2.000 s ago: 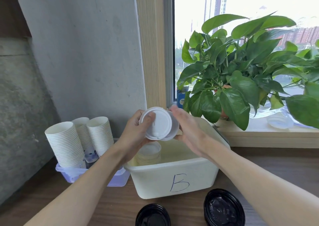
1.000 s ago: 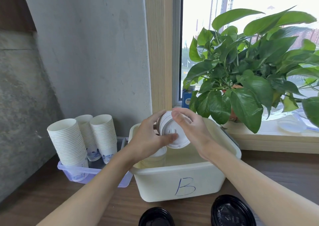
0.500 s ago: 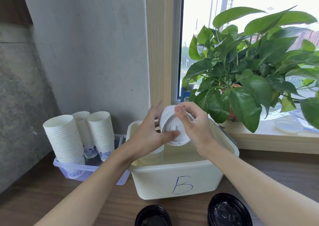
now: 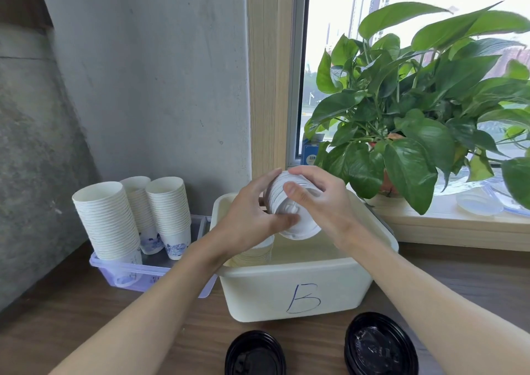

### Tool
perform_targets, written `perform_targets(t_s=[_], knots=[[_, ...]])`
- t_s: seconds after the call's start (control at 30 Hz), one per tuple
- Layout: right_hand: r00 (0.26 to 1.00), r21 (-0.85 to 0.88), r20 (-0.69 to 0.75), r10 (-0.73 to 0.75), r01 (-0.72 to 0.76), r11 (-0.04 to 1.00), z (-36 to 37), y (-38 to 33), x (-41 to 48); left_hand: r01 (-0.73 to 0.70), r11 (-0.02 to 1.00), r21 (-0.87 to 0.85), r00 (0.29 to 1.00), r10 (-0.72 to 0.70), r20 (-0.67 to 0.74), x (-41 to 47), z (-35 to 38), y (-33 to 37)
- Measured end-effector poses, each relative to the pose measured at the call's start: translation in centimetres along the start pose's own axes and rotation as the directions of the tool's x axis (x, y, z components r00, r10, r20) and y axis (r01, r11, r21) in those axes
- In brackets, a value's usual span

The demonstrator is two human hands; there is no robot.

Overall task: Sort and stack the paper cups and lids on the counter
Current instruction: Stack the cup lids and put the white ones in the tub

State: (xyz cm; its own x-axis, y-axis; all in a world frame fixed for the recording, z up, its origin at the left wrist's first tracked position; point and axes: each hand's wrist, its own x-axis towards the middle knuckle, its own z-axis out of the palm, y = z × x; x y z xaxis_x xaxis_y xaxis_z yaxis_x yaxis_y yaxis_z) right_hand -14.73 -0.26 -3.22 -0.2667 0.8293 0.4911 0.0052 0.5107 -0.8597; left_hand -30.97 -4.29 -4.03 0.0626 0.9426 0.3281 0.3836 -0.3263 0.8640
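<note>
White lids point(image 4: 274, 195), nested into a short stack, are held tilted above the cream bin point(image 4: 286, 288), which is marked "B".

Head view: the stack is gripped on its left side by the left hand point(image 4: 252, 220), with the thumb laid across the lower rim and the fingers curled behind. The right hand point(image 4: 324, 202) is curled over the top and right side, with the thumb pressed on the face of the front lid. A second lid stack point(image 4: 255, 252) stands inside the bin at its left side and is partly hidden by the left wrist. Three stacks of paper cups point(image 4: 106, 220) are seated in a clear tray point(image 4: 149, 274) just beside the bin on its left. Two black lids point(image 4: 380, 346) lie on the bench point(image 4: 71, 317) in front of the bin and are cut off by the lower frame edge. A potted plant point(image 4: 415, 102) is located on the window sill point(image 4: 430, 225) behind the bin.
</note>
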Motion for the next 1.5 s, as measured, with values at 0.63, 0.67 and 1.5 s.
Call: perform_targets(t_s=[0.63,0.67,1.5], knots=[[0.997,0.076,-0.013,0.080,-0.079,0.994,-0.32,0.00,-0.04,0.032,0.995,-0.090,0.999,-0.034,-0.016,0.06,0.22,-0.40],[0.997,0.048,0.017,0.074,-0.075,0.996,-0.27,-0.06,-0.08,0.024,0.997,-0.076,1.000,-0.025,-0.017,0.06,0.18,-0.47],[0.994,0.114,-0.020,0.109,-0.106,0.988,-0.23,0.03,0.06,-0.011,0.996,-0.093,1.000,0.010,-0.012,0.13,0.39,-0.24]])
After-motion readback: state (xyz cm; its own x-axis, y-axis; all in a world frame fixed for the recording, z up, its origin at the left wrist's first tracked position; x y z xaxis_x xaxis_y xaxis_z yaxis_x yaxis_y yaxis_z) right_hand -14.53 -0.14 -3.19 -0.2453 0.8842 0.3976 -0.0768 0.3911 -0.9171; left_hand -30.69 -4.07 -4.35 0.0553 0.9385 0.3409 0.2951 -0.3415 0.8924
